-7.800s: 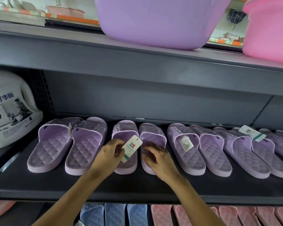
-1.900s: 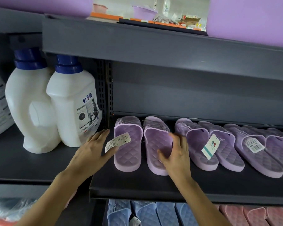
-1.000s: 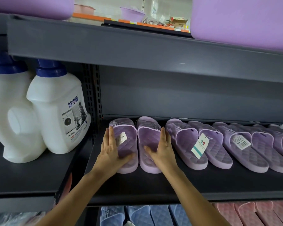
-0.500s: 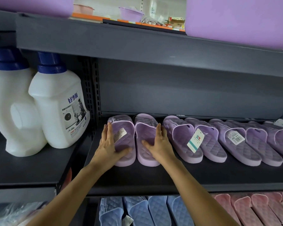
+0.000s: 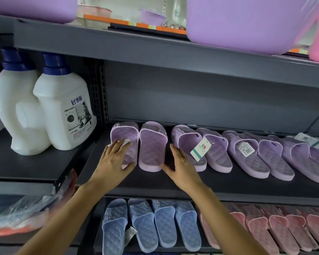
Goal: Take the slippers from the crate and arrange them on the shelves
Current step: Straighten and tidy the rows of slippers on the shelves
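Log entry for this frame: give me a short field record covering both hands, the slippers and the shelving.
left hand: flat on the leftmost purple slipper, fingers straight
right hand: open, fingers straight, in the gap beside the second purple slipper
middle shelf: one row of purple slippers, some tagged
below: blue slippers left, pink slippers right
beside: two white detergent bottles
crate: not in view

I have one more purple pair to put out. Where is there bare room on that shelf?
Bare: the front strip of the slipper shelf before the heels, and the neighbouring shelf in front of the detergent bottles. The purple slippers crowd the rest; one narrow gap lies at the right hand.
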The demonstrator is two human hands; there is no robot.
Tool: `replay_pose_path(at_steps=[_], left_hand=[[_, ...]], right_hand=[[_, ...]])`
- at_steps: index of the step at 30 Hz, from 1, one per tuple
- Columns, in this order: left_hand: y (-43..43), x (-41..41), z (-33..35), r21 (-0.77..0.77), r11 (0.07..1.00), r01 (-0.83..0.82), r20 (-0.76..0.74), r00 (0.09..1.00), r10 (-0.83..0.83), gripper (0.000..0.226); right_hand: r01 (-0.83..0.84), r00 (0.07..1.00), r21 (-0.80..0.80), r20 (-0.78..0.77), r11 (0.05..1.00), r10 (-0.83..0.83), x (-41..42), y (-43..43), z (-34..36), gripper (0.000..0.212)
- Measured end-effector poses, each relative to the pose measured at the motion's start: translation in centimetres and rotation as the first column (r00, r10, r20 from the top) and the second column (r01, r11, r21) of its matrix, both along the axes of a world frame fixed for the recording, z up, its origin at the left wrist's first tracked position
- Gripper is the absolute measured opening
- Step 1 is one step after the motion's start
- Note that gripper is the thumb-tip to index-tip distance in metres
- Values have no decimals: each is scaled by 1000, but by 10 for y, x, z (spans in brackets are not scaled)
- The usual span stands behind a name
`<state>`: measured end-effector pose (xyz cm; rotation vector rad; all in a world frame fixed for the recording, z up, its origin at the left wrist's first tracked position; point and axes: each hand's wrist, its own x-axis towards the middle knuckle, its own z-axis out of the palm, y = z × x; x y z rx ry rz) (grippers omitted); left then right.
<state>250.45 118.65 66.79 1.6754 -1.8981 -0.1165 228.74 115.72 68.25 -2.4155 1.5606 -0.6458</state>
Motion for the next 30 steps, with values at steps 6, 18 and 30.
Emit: replay_pose_path(at_steps=[6,18,30], left_hand=[[38,-31,-3,9,1000,3,80,997,-3,75],[118,-73,-24,36,999,-22,237,971,13,59],[147,-54,-98,154,988,-30,154,988,6,52]], right_hand=[[-90,995,-78,-58,993,86,-32,29,-5,71],[-235,971,-243,-94,941,218,-78,79,-53,57],[-291,947,-216,75,932,313,-73,96,-119,43]])
